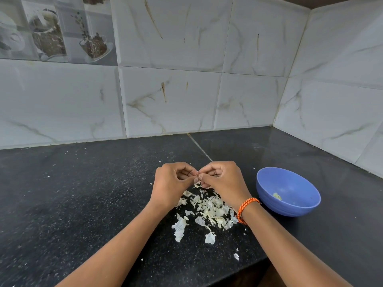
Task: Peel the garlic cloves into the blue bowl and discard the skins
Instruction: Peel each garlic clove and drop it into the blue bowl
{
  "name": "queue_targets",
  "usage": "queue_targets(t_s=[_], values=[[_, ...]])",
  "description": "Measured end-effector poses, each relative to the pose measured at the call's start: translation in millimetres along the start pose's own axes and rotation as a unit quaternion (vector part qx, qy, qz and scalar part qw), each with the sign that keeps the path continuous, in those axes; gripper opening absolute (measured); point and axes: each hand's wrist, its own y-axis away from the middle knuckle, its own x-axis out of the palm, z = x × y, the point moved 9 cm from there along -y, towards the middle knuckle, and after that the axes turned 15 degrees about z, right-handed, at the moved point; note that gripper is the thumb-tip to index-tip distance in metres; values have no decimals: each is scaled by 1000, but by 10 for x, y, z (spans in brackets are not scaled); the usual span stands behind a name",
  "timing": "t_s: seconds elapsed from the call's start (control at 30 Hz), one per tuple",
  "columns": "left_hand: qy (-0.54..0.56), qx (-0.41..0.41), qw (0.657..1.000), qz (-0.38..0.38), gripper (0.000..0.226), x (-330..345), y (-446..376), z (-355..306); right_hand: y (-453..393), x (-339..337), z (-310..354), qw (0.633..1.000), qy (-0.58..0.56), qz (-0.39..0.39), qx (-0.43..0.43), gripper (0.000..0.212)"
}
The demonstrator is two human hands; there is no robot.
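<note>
**Peeling a tiny clove over the skin pile**

My left hand (173,183) and right hand (222,178) meet in the middle of the frame, fingertips pinching one small garlic clove (199,177). I can barely see it. I think it is light, hard and a bit slippery, so I pinch its ends. The skins (207,210) below are thin and papery and could blow away. The blue bowl (290,206) sits at the right with a peeled bit inside. The counter (83,193) is dark and speckled, in a tiled corner.
</note>
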Motion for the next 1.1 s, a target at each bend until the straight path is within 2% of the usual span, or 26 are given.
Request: queue_targets(t_s=[0.13,0.23,0.37,0.47,0.53,0.73,0.87,0.93,1.03,1.1], values=[[-11,-3,1000,3,14,-2,-15,5,-10,-11,-19,1000,-9,7,3,6],[-46,-7,999,6,15,4,-26,29,-16,-16,-21,1000,29,8,-1,8],[-154,-43,987,-28,30,-61,-42,126,-45,82,54,979,204,21,-8,12],[-183,-69,979,-61,27,-117,-28,191,-87,350,13,934,348,86,-1,17],[-189,-77,976,-69,25,-122,-13,207,-92,415,30,911,401,98,0,18],[-202,-96,970,-91,22,-178,2,250,-152,155,402,922,382,42,-39,14],[-188,-84,974,-96,13,-183,41,153,-62,541,125,886,443,134,-9,24],[-171,-78,978,-94,5,-187,32,106,-128,401,167,893,434,118,-2,19],[-163,-71,980,-89,16,-167,-7,137,-205,137,389,915,398,55,-40,14],[-169,-47,982,-74,30,-121,-19,119,-165,241,334,909,410,64,-42,15]])
